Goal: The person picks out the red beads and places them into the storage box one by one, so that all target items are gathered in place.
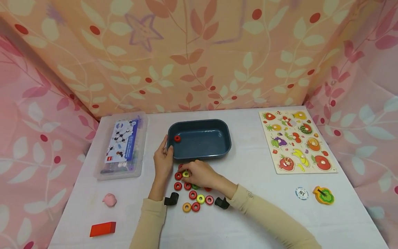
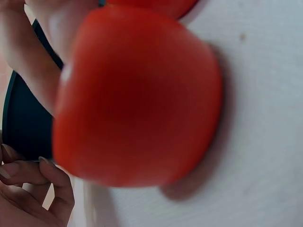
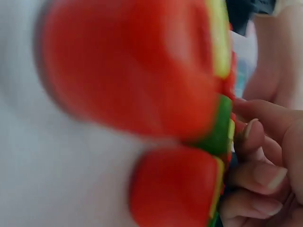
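Observation:
My left hand (image 1: 163, 160) holds the dark blue baking dish (image 1: 199, 157) at its near left corner, with the thumb at the rim and the fingers along the outer wall. One red ring (image 1: 177, 138) lies inside the dish, at the left. Just in front of the dish, my right hand (image 1: 200, 174) pinches a red ring (image 1: 178, 176) between thumb and index finger, and a yellow ring (image 1: 185, 174) shows beside it under the fingers. Several more red, yellow, green and orange rings (image 1: 192, 195) lie on the cloth, some partly hidden by this hand. Blurred red rings (image 2: 137, 99) fill much of both wrist views.
Black wrist mounts (image 1: 171, 199) sit near both cuffs. A clear plastic box (image 1: 141, 152) stands left, with a pink pig figure (image 1: 109, 200) and a red block (image 1: 102, 229) nearer. At right lie a fruit puzzle board (image 1: 287, 140), a poker chip (image 1: 301, 193) and a tree piece (image 1: 323, 195).

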Motion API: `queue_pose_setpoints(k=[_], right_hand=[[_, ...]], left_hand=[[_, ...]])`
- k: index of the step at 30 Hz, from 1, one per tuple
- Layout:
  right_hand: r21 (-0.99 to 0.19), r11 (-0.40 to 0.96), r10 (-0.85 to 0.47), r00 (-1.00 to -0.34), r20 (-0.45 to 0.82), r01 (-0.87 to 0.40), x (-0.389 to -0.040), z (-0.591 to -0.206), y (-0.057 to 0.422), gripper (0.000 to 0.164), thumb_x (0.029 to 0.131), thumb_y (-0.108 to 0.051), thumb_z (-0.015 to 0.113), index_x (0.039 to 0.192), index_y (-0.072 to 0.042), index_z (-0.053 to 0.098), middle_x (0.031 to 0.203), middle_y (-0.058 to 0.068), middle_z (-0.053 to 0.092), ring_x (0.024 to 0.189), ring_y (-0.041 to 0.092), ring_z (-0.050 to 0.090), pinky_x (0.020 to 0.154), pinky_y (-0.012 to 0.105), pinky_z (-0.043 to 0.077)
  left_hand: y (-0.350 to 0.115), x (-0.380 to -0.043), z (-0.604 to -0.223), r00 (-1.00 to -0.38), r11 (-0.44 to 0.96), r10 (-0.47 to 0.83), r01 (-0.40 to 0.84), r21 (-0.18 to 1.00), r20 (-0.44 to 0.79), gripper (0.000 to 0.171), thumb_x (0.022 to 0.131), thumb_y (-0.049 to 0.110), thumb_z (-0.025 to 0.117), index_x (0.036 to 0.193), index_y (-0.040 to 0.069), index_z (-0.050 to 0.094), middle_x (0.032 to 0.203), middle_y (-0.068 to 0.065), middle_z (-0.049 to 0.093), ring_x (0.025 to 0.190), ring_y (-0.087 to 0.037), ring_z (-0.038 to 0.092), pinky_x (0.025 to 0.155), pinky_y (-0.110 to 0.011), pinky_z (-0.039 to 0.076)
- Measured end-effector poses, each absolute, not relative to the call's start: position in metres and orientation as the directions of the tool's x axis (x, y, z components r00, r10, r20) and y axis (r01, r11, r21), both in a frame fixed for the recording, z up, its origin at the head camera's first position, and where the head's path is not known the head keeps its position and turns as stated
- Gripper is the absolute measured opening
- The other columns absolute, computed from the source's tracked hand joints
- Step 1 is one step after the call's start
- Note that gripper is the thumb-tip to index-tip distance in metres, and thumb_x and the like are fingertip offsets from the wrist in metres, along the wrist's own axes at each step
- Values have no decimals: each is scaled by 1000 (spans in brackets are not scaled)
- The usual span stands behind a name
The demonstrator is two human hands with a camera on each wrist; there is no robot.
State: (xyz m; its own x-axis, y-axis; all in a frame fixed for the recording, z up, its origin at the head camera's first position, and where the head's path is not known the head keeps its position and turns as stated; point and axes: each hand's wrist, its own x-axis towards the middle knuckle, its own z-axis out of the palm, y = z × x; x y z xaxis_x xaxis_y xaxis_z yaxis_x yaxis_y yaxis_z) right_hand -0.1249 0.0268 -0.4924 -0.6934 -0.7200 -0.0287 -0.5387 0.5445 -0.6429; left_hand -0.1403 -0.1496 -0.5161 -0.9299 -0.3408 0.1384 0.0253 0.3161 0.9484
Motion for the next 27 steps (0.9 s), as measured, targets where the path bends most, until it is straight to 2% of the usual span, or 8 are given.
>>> queue_pose_setpoints(k=[3, 6, 11, 14, 18, 22, 27], right_hand=[[-618, 550, -713, -701, 1, -561, -123, -497, 21, 29, 88, -25, 79, 116, -17, 75, 84, -10, 69, 59, 1, 51, 58, 17, 41], [-602, 555, -710, -704, 17, -574, -123, -499, 17, 27, 87, -27, 79, 111, -17, 76, 89, -9, 71, 63, -1, 54, 61, 16, 43], [-597, 557, -704, -709, 29, -577, -123, -495, 15, 15, 88, -26, 78, 100, -18, 75, 75, -12, 64, 61, 0, 53, 57, 17, 42], [-575, 561, -714, -700, 27, -595, -123, -492, 15, 19, 88, -26, 78, 105, -18, 76, 71, -13, 59, 60, 1, 51, 54, 19, 40], [-540, 571, -735, -678, -2, -618, -122, -492, 13, 31, 88, -30, 78, 117, -19, 75, 77, -11, 66, 60, 1, 52, 54, 18, 40], [-502, 586, -740, -673, -11, -636, -120, -496, 8, 29, 88, -31, 79, 114, -21, 77, 80, -10, 70, 62, 0, 54, 53, 17, 40], [-477, 593, -742, -671, -8, -649, -118, -495, 3, 33, 86, -36, 80, 116, -23, 76, 60, -12, 54, 55, 4, 49, 47, 21, 36]], left_hand=[[-150, -140, -515, -930, 320, -341, 24, 947, 139, 50, 99, 10, 60, 147, 21, 53, 57, 0, 39, 46, -7, 34, 45, -24, 27], [-150, -139, -515, -929, 320, -342, 24, 947, 140, 50, 99, 11, 60, 147, 23, 52, 56, 0, 40, 46, -7, 34, 45, -24, 27], [-151, -139, -513, -934, 327, -333, 18, 945, 132, 50, 99, 11, 60, 147, 20, 52, 56, 0, 41, 46, -8, 35, 45, -23, 27], [-151, -139, -512, -933, 335, -332, 21, 942, 139, 50, 99, 10, 60, 147, 18, 52, 55, 0, 39, 46, -9, 34, 45, -23, 26], [-151, -139, -512, -933, 323, -331, 26, 946, 139, 49, 99, 10, 60, 147, 19, 52, 56, 0, 39, 46, -7, 33, 45, -23, 25], [-151, -139, -513, -939, 304, -321, 25, 952, 127, 50, 100, 11, 59, 148, 23, 52, 56, 1, 39, 46, -5, 33, 45, -22, 26], [-149, -137, -513, -939, 284, -329, 7, 959, 104, 50, 100, 13, 59, 147, 26, 52, 56, 0, 41, 45, -7, 33, 43, -22, 25]])
